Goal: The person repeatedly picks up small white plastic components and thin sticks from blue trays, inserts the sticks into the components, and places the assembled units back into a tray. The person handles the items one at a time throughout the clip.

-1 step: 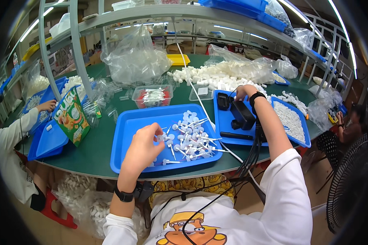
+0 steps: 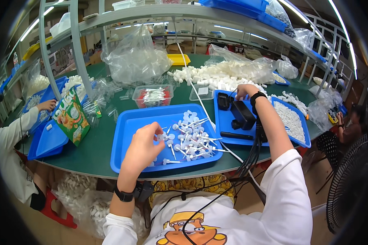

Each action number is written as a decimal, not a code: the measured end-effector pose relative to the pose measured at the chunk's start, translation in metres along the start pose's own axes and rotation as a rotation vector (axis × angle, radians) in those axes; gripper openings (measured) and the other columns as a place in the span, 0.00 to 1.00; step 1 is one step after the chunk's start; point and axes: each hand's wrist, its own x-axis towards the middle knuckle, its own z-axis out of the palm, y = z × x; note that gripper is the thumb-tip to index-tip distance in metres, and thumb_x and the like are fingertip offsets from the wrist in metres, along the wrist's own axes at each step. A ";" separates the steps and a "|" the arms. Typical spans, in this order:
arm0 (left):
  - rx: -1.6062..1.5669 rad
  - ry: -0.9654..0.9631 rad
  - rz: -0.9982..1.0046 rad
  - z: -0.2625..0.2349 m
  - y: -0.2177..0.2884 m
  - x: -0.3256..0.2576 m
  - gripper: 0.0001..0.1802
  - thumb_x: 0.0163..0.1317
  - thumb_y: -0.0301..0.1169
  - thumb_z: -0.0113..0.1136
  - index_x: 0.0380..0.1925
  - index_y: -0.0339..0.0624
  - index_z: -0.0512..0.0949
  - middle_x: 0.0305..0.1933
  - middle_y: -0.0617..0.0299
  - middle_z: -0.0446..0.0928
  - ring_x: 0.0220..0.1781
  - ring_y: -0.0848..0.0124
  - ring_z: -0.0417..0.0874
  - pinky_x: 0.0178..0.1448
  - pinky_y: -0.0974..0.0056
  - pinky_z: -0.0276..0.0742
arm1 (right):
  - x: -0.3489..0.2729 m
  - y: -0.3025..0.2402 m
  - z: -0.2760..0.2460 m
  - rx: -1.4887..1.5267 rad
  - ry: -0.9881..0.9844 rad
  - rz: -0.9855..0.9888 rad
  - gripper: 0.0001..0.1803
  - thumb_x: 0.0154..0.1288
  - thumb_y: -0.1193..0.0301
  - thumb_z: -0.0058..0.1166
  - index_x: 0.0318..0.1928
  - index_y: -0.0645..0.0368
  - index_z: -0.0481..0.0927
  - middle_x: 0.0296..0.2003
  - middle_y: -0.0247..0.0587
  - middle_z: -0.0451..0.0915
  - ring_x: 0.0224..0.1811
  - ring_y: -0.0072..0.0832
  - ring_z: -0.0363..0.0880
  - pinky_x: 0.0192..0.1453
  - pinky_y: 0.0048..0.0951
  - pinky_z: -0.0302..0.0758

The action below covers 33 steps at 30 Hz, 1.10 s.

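Observation:
My left hand [image 2: 142, 143] is over the left part of a blue tray [image 2: 129, 118], thumb and fingers curled together around a small white plastic part [image 2: 160, 138] with a disc end. Beside it lies a pile of similar thin white sticks with translucent discs [image 2: 194, 139]. My right hand [image 2: 246, 90] reaches to the far side of a second blue tray [image 2: 237, 141], fingers bent down behind a black box-shaped device [image 2: 243, 115]. What those fingertips pinch, if anything, is hidden. Another black device [image 2: 223, 101] sits next to them.
A clear box of white-tipped sticks [image 2: 153, 96] stands behind the tray. White cylindrical pieces [image 2: 216, 74] are heaped farther back. Black cables [image 2: 249, 159] and a white cord [image 2: 194, 87] cross the workplace. A green snack bag [image 2: 72, 116] and a co-worker's hand [image 2: 48, 105] are at left.

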 end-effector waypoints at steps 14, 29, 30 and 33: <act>-0.857 -0.120 0.313 -0.035 0.041 -0.018 0.15 0.46 0.17 0.65 0.36 0.32 0.75 0.37 0.59 0.76 0.43 0.73 0.76 0.52 0.68 0.71 | -0.312 -0.109 0.003 0.697 0.700 -1.058 0.14 0.51 0.74 0.64 0.38 0.62 0.74 0.31 0.36 0.78 0.32 0.21 0.75 0.37 0.21 0.72; -0.920 -0.227 0.397 -0.028 0.057 -0.029 0.15 0.41 0.13 0.63 0.33 0.32 0.77 0.37 0.55 0.77 0.43 0.68 0.77 0.50 0.65 0.71 | -0.355 -0.119 0.076 0.769 1.037 -1.079 0.19 0.43 0.78 0.68 0.39 0.62 0.77 0.34 0.41 0.80 0.32 0.32 0.77 0.35 0.27 0.74; -0.921 -0.236 0.394 -0.027 0.057 -0.029 0.15 0.41 0.13 0.63 0.33 0.32 0.77 0.37 0.55 0.77 0.43 0.68 0.77 0.50 0.65 0.71 | -0.355 -0.118 0.077 0.772 1.029 -1.075 0.19 0.43 0.78 0.68 0.39 0.62 0.77 0.34 0.41 0.80 0.32 0.32 0.77 0.35 0.27 0.74; -0.911 -0.244 0.387 -0.025 0.057 -0.028 0.15 0.41 0.13 0.63 0.33 0.32 0.77 0.37 0.56 0.77 0.42 0.68 0.76 0.49 0.66 0.71 | -0.354 -0.117 0.080 0.789 1.002 -1.068 0.20 0.43 0.79 0.68 0.39 0.62 0.77 0.35 0.41 0.80 0.33 0.33 0.78 0.36 0.28 0.74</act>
